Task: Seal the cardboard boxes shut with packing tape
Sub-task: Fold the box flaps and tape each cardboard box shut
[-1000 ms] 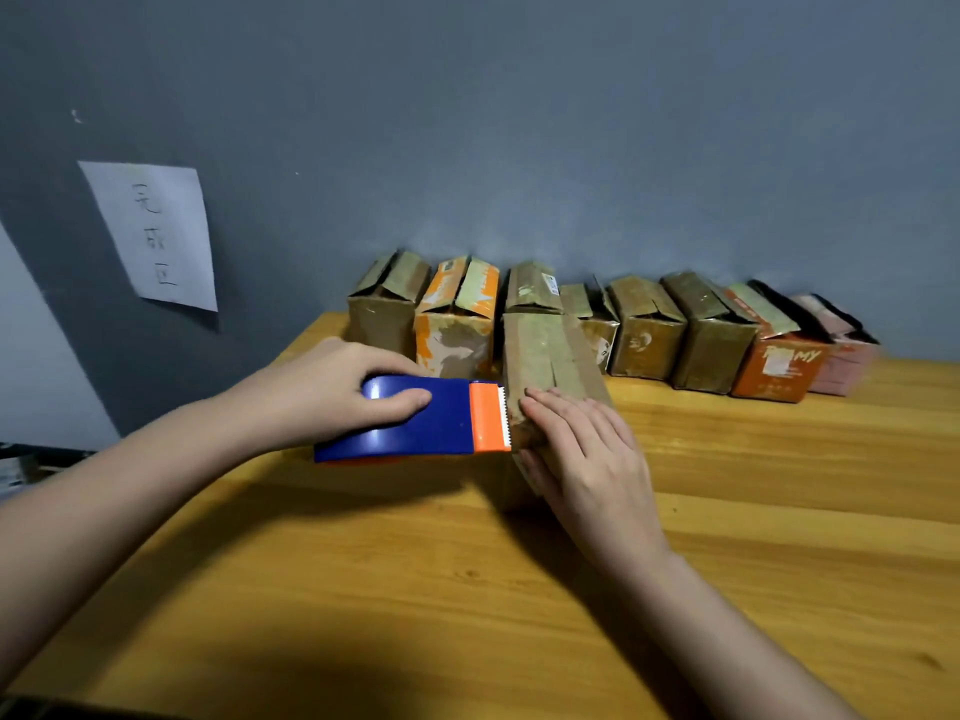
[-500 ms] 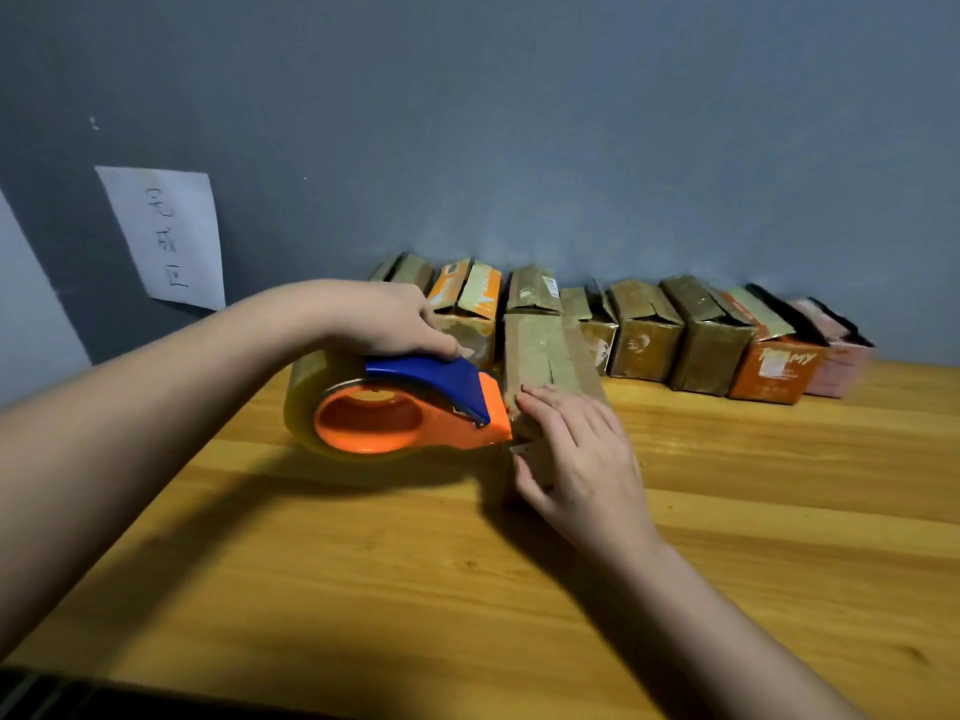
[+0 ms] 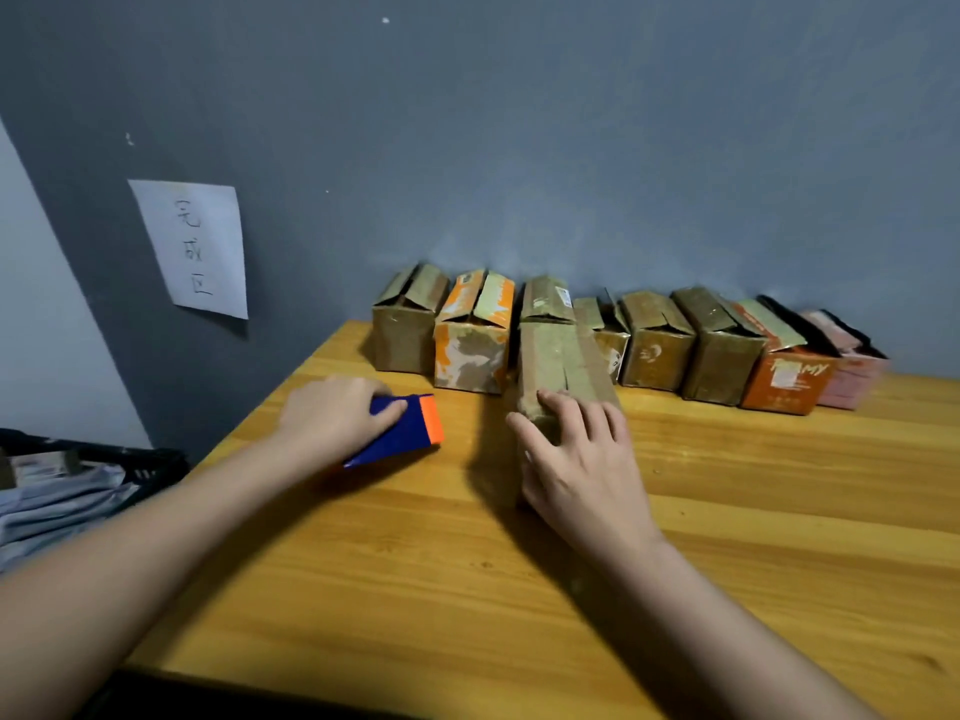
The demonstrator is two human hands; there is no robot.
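The right hand (image 3: 582, 459) is lying fingers-spread over the near end of the brown box (image 3: 563, 371), pressing it onto the wooden table (image 3: 779, 511). The left hand (image 3: 332, 418) is gripping the blue-and-orange tape dispenser (image 3: 410, 431) just left of that box, a gap showing between them (its roll is hidden). A row of boxes (image 3: 654, 345), flaps loose, is lining the grey wall (image 3: 571, 148), contents unseen. A handwritten paper note (image 3: 195, 246) is hanging at left.
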